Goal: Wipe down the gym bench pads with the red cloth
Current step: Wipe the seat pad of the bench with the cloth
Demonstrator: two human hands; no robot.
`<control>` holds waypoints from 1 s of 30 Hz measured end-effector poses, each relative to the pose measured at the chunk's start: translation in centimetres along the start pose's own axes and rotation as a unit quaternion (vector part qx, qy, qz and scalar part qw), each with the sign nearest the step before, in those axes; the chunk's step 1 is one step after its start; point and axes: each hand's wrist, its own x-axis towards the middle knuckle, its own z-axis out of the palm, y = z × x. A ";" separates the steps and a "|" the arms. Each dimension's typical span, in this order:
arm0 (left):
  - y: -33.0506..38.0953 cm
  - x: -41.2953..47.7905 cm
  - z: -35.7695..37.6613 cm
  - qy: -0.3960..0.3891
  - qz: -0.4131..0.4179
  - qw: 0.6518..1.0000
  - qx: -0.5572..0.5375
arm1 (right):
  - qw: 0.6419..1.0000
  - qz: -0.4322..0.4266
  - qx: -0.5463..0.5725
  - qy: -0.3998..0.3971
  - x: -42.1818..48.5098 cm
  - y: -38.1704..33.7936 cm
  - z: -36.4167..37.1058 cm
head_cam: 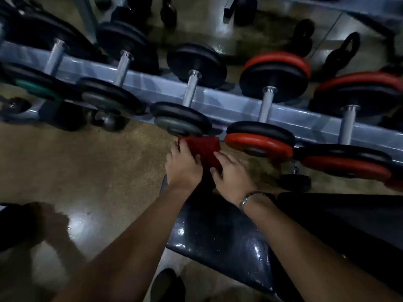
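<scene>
One head-worn wide-angle view looks steeply down and forward, close over the bench pad [218, 232] at lower centre. A dumbbell rack [218, 101] crosses the upper frame, tilted.

Cloth [205, 152] on bench pad's [218, 232] far end, seemingly; dumbbell rack [218, 101] behind

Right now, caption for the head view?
Both hands, left hand and right hand, press red cloth on bench pad.

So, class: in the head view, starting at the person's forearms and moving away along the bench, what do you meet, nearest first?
Bench pad → bracelet → left hand and right hand, level with each other → red cloth → dumbbell rack → kettlebells.
</scene>
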 end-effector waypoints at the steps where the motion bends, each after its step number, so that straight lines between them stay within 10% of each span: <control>1: -0.2 0.3 0.5 0.014 -0.023 1.000 0.008 | 1.000 -0.022 -0.011 0.010 0.4 0.7 0.6; 11: -1.3 1.7 1.0 0.066 -0.080 0.976 -0.190 | 0.976 -0.153 -0.156 -0.015 2.8 2.2 2.6; 19: -0.7 -1.9 -1.5 -0.023 -0.085 0.858 -0.506 | 0.965 -0.219 -0.094 0.109 2.4 0.9 3.1; 24: -3.3 -6.6 -3.6 -0.063 -0.046 0.866 -0.494 | 0.968 -0.242 0.040 0.044 -1.8 0.2 2.6; 30: -8.9 -11.3 -2.0 -0.051 -0.127 0.873 -0.467 | 0.943 -0.259 -0.198 0.068 -6.3 0.9 5.4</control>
